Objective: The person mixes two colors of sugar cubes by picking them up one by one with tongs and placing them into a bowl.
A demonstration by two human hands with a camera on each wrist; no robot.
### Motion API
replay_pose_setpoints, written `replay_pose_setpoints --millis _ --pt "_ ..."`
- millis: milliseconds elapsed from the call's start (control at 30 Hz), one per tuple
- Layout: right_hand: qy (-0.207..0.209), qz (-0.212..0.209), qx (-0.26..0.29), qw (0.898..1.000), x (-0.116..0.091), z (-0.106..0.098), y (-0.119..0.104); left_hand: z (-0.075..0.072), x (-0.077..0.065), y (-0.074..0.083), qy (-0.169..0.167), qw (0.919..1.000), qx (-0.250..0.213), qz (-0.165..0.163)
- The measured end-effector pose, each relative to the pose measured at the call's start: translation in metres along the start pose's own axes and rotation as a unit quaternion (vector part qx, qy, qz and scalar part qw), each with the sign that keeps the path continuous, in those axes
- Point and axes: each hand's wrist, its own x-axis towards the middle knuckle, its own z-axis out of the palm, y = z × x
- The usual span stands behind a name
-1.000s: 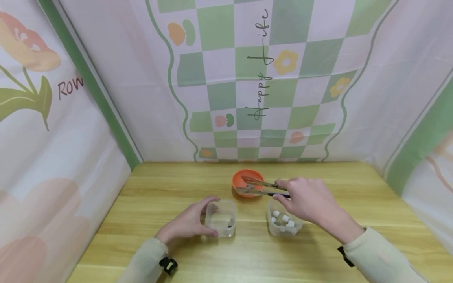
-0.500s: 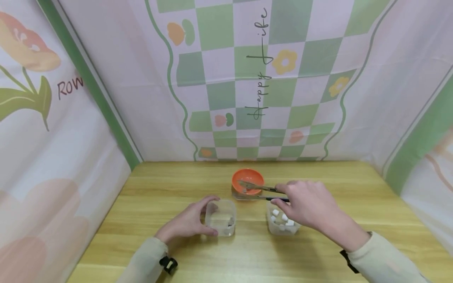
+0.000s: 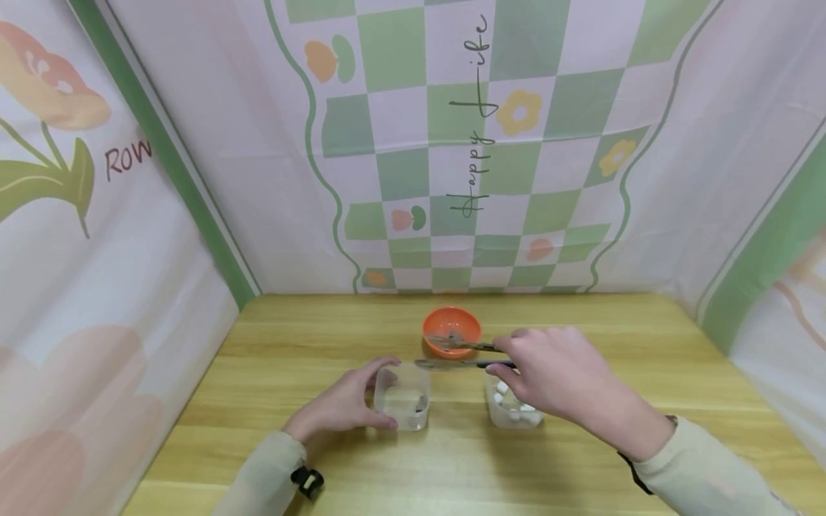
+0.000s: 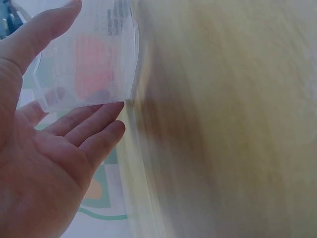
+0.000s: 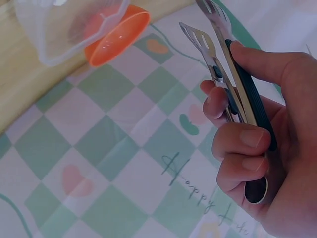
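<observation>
My right hand (image 3: 561, 373) grips metal tongs (image 3: 461, 364) with dark handles. In the head view, one arm of the tongs crosses over the orange bowl (image 3: 452, 312) and the other lies just in front of it, their tips apart. A small greyish piece (image 3: 455, 335) shows in the bowl. The right wrist view shows the fingers curled round the tongs (image 5: 250, 94). My left hand (image 3: 345, 401) holds a clear plastic container (image 3: 403, 398) by its sides, thumb near, fingers far. Inside that container is a small dark piece (image 3: 421, 404).
Under my right hand stands a second clear container (image 3: 516, 419) with several white cubes (image 3: 502, 388), partly hidden by the hand. The wooden table (image 3: 310, 322) meets a checkered cloth backdrop (image 3: 452, 244) behind the bowl. Cloth walls rise at both sides.
The tongs have moved left and toward me, from over the bowl to its front edge, their tips still apart. My right hand has shifted slightly left. My left hand stays on its container.
</observation>
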Motion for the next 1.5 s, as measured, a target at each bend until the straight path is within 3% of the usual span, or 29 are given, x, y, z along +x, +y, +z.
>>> replay_pose_setpoints --millis 800,1500 --pt "-0.022 -0.097 -0.028 0.995 0.027 -0.011 -0.034 0.000 0.000 0.001 0.001 1.0000 -0.005 0.002" --pt "-0.051 -0.125 -0.105 0.985 0.050 -0.012 -0.061 -0.001 0.000 0.002 0.006 0.9998 -0.005 0.016"
